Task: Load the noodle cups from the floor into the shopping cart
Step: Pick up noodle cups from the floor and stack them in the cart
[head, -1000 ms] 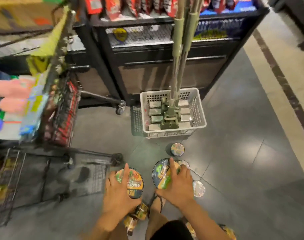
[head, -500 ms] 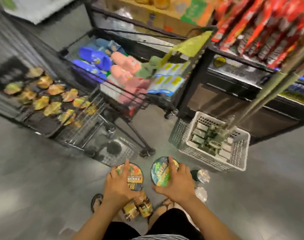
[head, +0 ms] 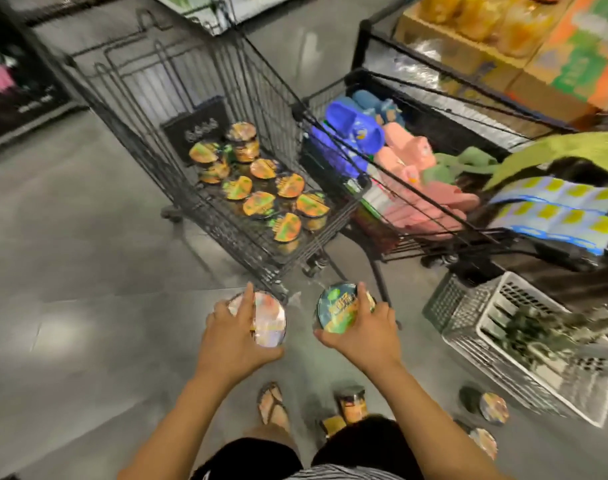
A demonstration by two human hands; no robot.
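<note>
My left hand (head: 235, 332) grips a noodle cup (head: 269, 322) from above, its foil lid showing. My right hand (head: 363, 329) grips a second noodle cup (head: 337, 308) with a green and yellow lid. Both cups are held in the air just in front of the near end of the black wire shopping cart (head: 150, 98). Several noodle cups (head: 261, 181) with orange and green lids sit on the cart's floor. More cups remain on the floor: one (head: 352, 403) by my feet and two (head: 493, 408) at the right.
A second cart (head: 416, 188) of blue and pink slippers and packets stands right of the shopping cart. A white plastic basket (head: 524, 344) sits on the floor at right. Stocked shelves (head: 538, 46) line the back right. My sandalled foot (head: 273, 403) is below.
Both hands lifted their cups off the floor and carried them left toward the shopping cart. My view swung left, bringing the cart's inside into the middle.
</note>
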